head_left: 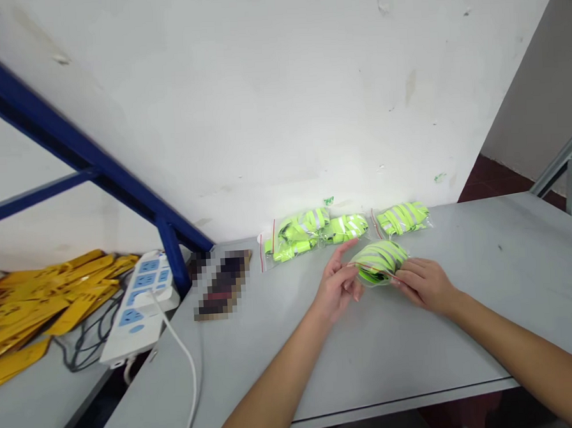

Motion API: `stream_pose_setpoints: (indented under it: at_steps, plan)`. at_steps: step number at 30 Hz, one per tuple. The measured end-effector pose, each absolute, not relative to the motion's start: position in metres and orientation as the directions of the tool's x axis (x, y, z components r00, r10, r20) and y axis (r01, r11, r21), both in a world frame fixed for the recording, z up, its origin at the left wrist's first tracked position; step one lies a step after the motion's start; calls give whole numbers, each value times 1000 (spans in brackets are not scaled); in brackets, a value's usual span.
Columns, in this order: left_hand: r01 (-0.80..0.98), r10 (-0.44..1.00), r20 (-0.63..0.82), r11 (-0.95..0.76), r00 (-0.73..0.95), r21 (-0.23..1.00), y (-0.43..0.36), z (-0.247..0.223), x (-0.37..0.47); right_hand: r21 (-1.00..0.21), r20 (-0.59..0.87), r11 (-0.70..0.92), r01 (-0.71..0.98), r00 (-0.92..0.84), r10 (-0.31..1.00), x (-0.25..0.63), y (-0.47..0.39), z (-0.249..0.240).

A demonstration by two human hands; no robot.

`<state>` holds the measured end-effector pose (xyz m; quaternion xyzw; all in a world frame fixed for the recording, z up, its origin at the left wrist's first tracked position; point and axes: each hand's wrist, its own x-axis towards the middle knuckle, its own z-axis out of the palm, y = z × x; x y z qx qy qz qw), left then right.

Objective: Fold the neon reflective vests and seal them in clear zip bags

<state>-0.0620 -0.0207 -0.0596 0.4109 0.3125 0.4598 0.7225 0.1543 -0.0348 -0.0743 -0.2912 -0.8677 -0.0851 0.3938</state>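
Observation:
A clear zip-lock bag (380,261) with a rolled neon-yellow and grey reflective strap inside is between my hands, just above the grey table. Its red-edged mouth faces me. My left hand (338,283) pinches the left end of that edge, the index finger stretched out past it. At the right end, my right hand (426,283) has thumb and fingers closed on the bag's edge. Behind it, against the wall, lie several more bags of the same kind: a small pile of bagged straps (301,229) and a separate bagged strap (404,218) to the right.
A white power strip (140,304) with a plugged-in white cable (191,366) stands left. Beyond it lies a heap of yellow strips (45,297). A blurred-out flat item (225,284) rests on the grey table (499,260). A blue metal frame (96,166) slants down at left.

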Motion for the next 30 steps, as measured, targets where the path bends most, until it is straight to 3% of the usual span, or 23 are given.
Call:
stream_pose_setpoints:
  at_steps: [2,4,6,8,12,15,18,21,23,26,30]
  plan:
    - [-361,934,13,126,357,924,-21,-57,-67,-195,798,806,559,-387,461,156,-36,-70]
    - [-218,952,160,-103,260,971,-21,-57,-70,-335,831,799,499,-243,500,157,-39,-69]
    - [21,931,305,-316,201,949,-21,-57,-71,-466,834,777,423,-82,545,154,-43,-70]
    - [189,895,359,-413,263,891,-23,-55,-68,-586,797,739,332,74,599,150,-47,-73]
    - [93,854,292,-364,431,927,-37,-47,-53,-823,567,553,127,186,802,138,-52,-76]
    - [15,893,228,-254,388,967,-47,-44,-41,-924,383,367,109,210,900,133,-48,-77]
    - [-15,951,187,-189,245,982,-50,-48,-34,-892,449,419,167,226,865,132,-43,-78]
    - [-45,965,197,-192,173,980,-48,-55,-31,-711,685,628,317,105,721,135,-41,-70]
    - [-43,959,224,-220,174,975,-47,-59,-31,-566,760,686,457,-33,649,137,-43,-59]
    - [-12,938,280,-284,205,959,-47,-62,-33,-432,723,676,597,-219,656,140,-48,-36]
    - [28,905,354,-370,234,928,-51,-67,-35,-340,638,700,628,-393,662,139,-55,-14]
